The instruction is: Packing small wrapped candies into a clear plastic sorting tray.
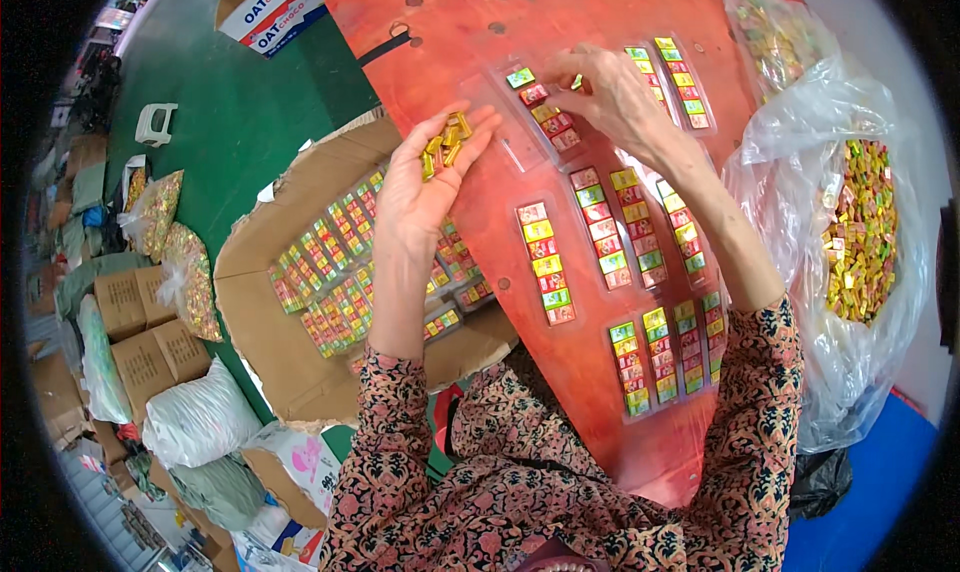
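Observation:
My left hand (425,187) is raised palm up over the red table's left edge and cups several small gold-wrapped candies (446,142). My right hand (612,92) reaches over a clear plastic tray (535,107) that is partly filled with wrapped candies, its fingertips pinching a small candy at the tray's far side. Several filled clear trays (545,262) of red, yellow and green candies lie in rows on the red table (470,32) between my arms and under my right forearm.
A big clear plastic bag (855,232) of loose candies sits at the right; another bag (775,32) lies behind it. An open cardboard box (260,272) of filled trays stands on the green floor at left. Cartons, sacks and a white stool (155,122) lie further left.

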`<state>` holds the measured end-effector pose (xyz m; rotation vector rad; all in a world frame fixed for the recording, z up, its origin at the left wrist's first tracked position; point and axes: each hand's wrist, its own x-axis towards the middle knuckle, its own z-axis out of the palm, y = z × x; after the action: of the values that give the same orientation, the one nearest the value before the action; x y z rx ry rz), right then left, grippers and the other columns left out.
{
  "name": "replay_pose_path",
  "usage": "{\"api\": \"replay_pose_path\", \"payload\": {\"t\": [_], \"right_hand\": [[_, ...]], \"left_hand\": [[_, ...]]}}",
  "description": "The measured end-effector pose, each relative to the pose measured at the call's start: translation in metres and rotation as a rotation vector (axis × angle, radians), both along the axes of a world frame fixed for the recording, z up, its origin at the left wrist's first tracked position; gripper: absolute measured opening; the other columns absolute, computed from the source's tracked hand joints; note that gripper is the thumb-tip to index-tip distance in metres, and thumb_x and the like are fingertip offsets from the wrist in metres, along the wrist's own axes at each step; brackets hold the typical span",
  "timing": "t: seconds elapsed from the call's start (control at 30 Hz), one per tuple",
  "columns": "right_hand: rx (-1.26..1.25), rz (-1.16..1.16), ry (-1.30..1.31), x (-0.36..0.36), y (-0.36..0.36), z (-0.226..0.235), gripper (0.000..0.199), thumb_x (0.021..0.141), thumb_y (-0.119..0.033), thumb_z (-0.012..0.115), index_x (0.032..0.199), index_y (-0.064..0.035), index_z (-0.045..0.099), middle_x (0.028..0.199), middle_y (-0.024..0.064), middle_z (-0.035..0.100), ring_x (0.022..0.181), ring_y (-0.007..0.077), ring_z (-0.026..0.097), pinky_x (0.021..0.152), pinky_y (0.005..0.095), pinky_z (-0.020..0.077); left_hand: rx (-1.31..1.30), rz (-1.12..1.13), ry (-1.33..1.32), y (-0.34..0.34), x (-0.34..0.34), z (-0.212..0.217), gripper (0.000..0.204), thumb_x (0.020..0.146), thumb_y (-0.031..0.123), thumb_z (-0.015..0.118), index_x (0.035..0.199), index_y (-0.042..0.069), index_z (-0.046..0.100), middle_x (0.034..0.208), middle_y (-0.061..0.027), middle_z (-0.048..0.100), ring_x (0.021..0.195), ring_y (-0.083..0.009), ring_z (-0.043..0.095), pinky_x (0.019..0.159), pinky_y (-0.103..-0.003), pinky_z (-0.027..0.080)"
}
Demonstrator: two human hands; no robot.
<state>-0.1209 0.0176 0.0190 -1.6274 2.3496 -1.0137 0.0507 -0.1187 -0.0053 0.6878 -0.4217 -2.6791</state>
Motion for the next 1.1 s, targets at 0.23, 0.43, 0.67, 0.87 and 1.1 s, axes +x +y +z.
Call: {"api": "replay_pose_path", "payload": {"t": [0.23,0.43,0.67,0.87,1.1], "right_hand": [[0.131,0.129,0.018,0.01,0.014,-0.005,0.042,0.065,-0.008,0.066,0.104,0.0005,0.053,0.09,0.0179,0.053,0.083,0.032,0.054,0.073,0.037,0.0427],[0.028,0.083,0.015,0.012,0.014,-0.008,0.037,0.067,-0.006,0.065,0.101,0.0018,0.054,0.083,0.0147,0.055,0.073,0.0298,0.056,0.065,0.0358,0.044],[-0.129,0.104,-0.065,0.025,-0.008,0.013,0.023,0.074,-0.01,0.058,0.095,-0.0005,0.057,0.08,0.0125,0.055,0.067,0.0258,0.055,0.06,0.0345,0.0432],[-0.119,0.222,-0.063,0.035,-0.019,0.021,0.018,0.074,-0.01,0.057,0.09,-0.0004,0.058,0.074,0.0128,0.055,0.067,0.0248,0.055,0.059,0.0337,0.0434],[-0.124,0.134,-0.509,0.011,-0.032,0.018,0.01,0.074,-0.006,0.058,0.081,0.0018,0.059,0.071,0.0104,0.061,0.064,0.014,0.058,0.058,0.027,0.0459]], "left_hand": [[0.012,-0.002,-0.015,-0.001,-0.002,0.001,0.03,0.083,0.005,0.045,0.105,-0.015,0.042,0.112,-0.0329,0.043,0.107,-0.0418,0.043,0.092,-0.044,0.041],[-0.006,-0.022,-0.012,0.0,-0.003,-0.002,0.03,0.084,0.006,0.044,0.106,-0.014,0.043,0.111,-0.0324,0.044,0.105,-0.0421,0.045,0.091,-0.044,0.041],[-0.013,-0.129,0.043,0.007,-0.003,0.016,0.026,0.084,0.007,0.045,0.104,-0.011,0.046,0.109,-0.0277,0.049,0.103,-0.0383,0.048,0.089,-0.045,0.043],[-0.008,-0.113,0.01,0.01,-0.004,0.015,0.019,0.082,0.005,0.049,0.097,-0.007,0.051,0.1,-0.0175,0.055,0.094,-0.0277,0.055,0.085,-0.046,0.046],[-0.007,-0.113,0.043,0.012,-0.012,0.016,0.023,0.082,0.006,0.047,0.099,-0.011,0.047,0.105,-0.0233,0.052,0.097,-0.0334,0.053,0.084,-0.043,0.047]]}}
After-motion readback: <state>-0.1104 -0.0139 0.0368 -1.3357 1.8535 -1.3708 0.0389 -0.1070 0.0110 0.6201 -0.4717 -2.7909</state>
